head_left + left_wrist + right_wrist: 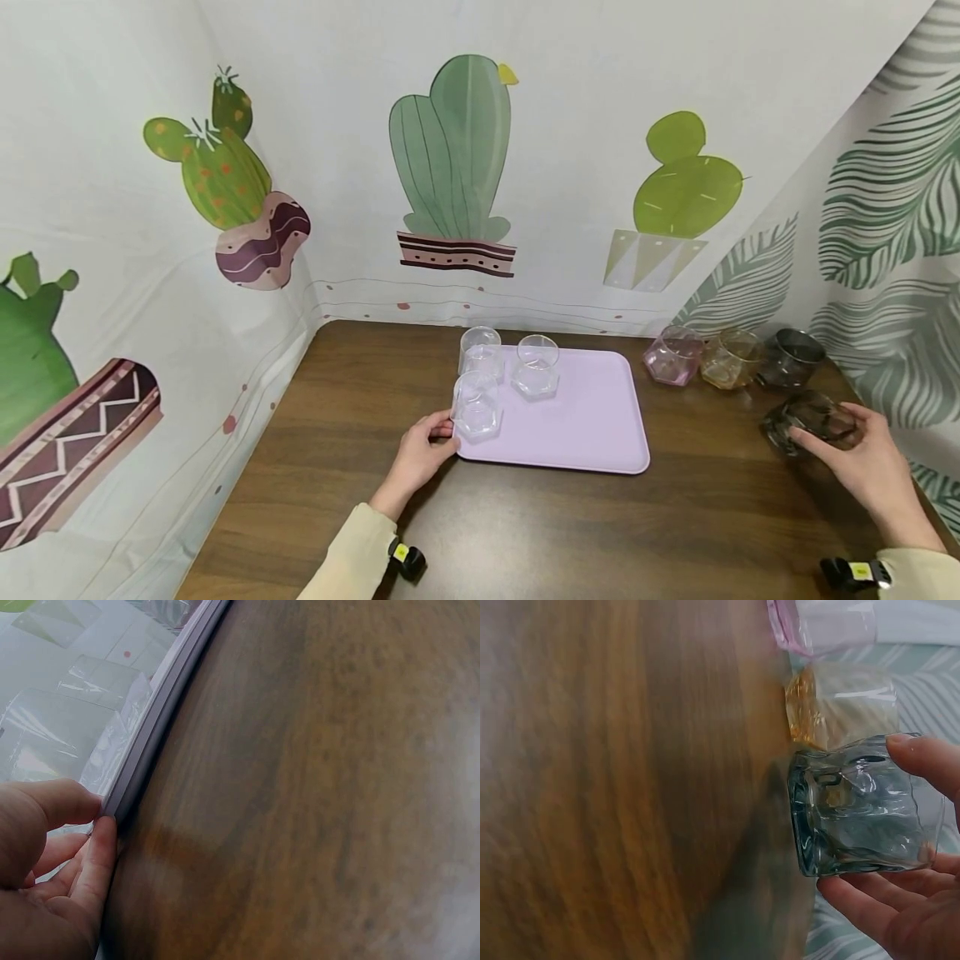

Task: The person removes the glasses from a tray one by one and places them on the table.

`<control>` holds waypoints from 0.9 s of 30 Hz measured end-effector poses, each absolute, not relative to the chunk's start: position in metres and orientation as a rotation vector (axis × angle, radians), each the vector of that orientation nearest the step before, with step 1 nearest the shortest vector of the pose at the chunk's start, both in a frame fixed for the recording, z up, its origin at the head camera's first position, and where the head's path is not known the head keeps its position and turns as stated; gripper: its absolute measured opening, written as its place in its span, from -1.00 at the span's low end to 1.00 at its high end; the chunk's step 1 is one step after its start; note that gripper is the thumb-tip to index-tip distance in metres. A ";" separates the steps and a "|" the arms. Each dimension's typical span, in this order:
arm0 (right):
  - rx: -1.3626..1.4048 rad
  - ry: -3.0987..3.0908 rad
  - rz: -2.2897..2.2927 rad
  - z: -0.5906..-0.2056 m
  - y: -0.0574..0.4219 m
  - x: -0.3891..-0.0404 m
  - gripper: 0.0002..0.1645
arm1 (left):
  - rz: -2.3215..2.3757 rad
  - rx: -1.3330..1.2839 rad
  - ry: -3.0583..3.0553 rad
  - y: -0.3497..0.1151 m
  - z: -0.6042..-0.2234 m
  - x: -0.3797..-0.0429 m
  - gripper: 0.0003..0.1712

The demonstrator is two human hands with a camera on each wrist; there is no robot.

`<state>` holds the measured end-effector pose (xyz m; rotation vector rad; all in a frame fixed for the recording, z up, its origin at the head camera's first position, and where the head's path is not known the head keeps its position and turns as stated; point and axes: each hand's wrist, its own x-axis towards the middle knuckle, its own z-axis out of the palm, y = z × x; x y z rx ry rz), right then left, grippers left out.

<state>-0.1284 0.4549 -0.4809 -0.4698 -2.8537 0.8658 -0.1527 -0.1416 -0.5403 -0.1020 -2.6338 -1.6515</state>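
Observation:
My left hand (422, 454) pinches the near left corner of a lilac tray (577, 425); in the left wrist view, thumb and fingers (99, 851) meet at the tray's rim. Three clear glasses stand on the tray's left part: a front glass (477, 410), a back glass (480, 354) and one glass (536, 371) to their right. At the far right, my right hand (873, 458) grips a dark grey glass (862, 817) with thumb and fingers on opposite sides. That glass looks tilted in the head view; whether its base touches the table is unclear.
Behind the held glass, a pink glass (672, 358), an amber glass (730, 362) and another dark glass (790, 360) stand in a row. The brown wooden table (525, 533) meets a cactus-print cloth (570, 208) at the back and leaf-print cloth at right.

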 end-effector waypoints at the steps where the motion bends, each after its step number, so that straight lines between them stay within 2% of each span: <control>1: -0.478 -2.850 0.871 -0.481 0.457 -0.129 0.21 | -1.651 -0.103 -2.633 -0.141 -0.540 -0.152 -0.51; 9: -0.601 -2.811 0.876 -0.486 0.467 -0.137 0.23 | -1.709 -0.121 -2.587 -0.141 -0.539 -0.151 -0.49; 27: -0.599 -2.757 0.943 -0.493 0.469 -0.148 0.21 | -1.669 -0.098 -2.618 -0.140 -0.540 -0.152 -0.52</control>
